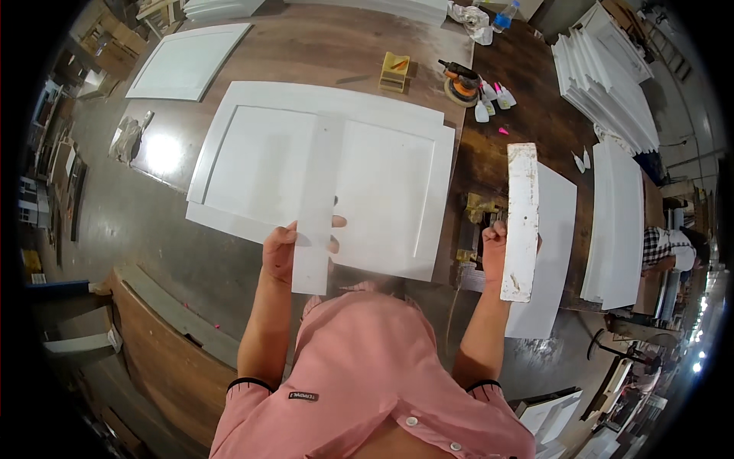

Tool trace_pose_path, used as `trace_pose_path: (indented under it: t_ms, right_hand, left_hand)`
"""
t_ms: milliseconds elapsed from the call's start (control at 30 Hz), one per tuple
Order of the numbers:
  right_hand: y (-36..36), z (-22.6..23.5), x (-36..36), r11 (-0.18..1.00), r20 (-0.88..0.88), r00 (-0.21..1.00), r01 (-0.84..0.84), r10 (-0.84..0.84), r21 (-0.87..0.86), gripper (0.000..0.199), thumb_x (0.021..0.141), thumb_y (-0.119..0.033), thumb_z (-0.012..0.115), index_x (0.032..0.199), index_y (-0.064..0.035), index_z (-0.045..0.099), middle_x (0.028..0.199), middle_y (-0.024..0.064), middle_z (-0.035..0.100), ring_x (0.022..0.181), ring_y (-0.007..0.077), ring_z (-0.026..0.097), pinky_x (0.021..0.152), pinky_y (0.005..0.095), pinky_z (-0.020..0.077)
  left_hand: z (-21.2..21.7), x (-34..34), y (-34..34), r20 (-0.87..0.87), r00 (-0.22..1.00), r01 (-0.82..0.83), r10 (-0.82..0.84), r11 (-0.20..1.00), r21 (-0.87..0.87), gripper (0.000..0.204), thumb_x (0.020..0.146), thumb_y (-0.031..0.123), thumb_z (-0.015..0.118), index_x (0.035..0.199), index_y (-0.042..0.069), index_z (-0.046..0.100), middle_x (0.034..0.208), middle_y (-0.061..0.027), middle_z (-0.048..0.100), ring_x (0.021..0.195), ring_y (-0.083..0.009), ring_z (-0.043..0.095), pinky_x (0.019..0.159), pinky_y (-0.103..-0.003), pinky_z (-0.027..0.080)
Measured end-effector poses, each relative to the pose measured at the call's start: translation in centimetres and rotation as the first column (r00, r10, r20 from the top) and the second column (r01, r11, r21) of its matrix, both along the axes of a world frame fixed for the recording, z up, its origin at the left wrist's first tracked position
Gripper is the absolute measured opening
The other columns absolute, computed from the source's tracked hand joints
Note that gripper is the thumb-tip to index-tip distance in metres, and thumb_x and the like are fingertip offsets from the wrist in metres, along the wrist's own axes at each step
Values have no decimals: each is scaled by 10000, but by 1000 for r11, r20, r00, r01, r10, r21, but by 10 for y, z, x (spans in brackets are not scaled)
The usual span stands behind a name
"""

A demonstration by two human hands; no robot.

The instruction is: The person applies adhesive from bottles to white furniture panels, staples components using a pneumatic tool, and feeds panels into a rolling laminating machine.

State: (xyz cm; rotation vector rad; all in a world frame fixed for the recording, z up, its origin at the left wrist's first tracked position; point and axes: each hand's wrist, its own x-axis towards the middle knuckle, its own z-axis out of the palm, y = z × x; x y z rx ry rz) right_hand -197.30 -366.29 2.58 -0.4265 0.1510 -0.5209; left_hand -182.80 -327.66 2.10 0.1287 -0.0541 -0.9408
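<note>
Left hand (280, 254) grips white strip (312, 256); yellow box (392, 82) holds orange piece (399, 65).

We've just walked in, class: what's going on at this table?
A person in a pink shirt has both hands full. The left hand holds a long, flat white strip over a white rectangular panel with a recessed middle; whether they touch is unclear. The right hand holds a narrow white board with brown scuffs. The panel lies on a brown wooden table.

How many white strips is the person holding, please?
2: a smooth white strip in the left hand, and a scuffed white strip in the right hand.
</note>
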Motion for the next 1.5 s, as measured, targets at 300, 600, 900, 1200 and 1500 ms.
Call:
trace_pose_path:
  t_ms: [300, 600, 900, 1200, 1500]
  right_hand:
    - [1, -7, 6, 999, -135, 991, 27, -21, 39, 348, 988, -394, 524, 1103, -105, 681, 938, 37, 679, 816, 205, 597, 752, 356, 458]
    - [8, -19, 12, 994, -122, 992, -1, 15, 112, 293, 977, -376, 549, 1098, -145, 681, 1080, 9, 671, 819, 231, 577, 757, 382, 449]
    - [4, -26, 5, 993, -165, 986, 34, -15, 110, 296, 983, -389, 551, 1104, -150, 679, 1090, 15, 667, 813, 221, 580, 749, 382, 451]
    - [0, -31, 7, 988, -280, 955, 123, -92, 94, 294, 979, -420, 556, 1125, -176, 629, 1041, 3, 605, 802, 215, 560, 742, 355, 439]
    - [-55, -74, 35, 955, -544, 785, 221, -295, -198, 324, 987, -454, 555, 1140, -179, 635, 901, -10, 636, 706, 142, 616, 576, 305, 485]
  left_hand:
    - [-11, -20, 4, 7, 998, -69, 69, 998, 2, 832, 855, 191, 567, 1562, -10, 176, 1468, -296, 417, 1104, -407, 629, 793, -544, 602]
    - [-7, -21, -7, -38, 999, -37, 38, 999, 28, 898, 821, 167, 581, 1581, 36, 120, 1409, -286, 473, 1078, -411, 634, 822, -588, 594]
    - [-8, -15, -16, -46, 999, -6, 8, 999, 40, 890, 817, 158, 581, 1575, 21, 134, 1407, -298, 477, 1083, -417, 634, 819, -592, 592]
    - [-12, -11, -23, -7, 1000, -7, 7, 998, 58, 865, 867, 202, 602, 1568, -2, 138, 1406, -296, 474, 1067, -414, 635, 810, -588, 597]
    - [-11, -8, -17, 10, 999, -35, 34, 997, 62, 858, 876, 199, 600, 1572, 5, 137, 1420, -294, 462, 1081, -404, 621, 805, -569, 597]
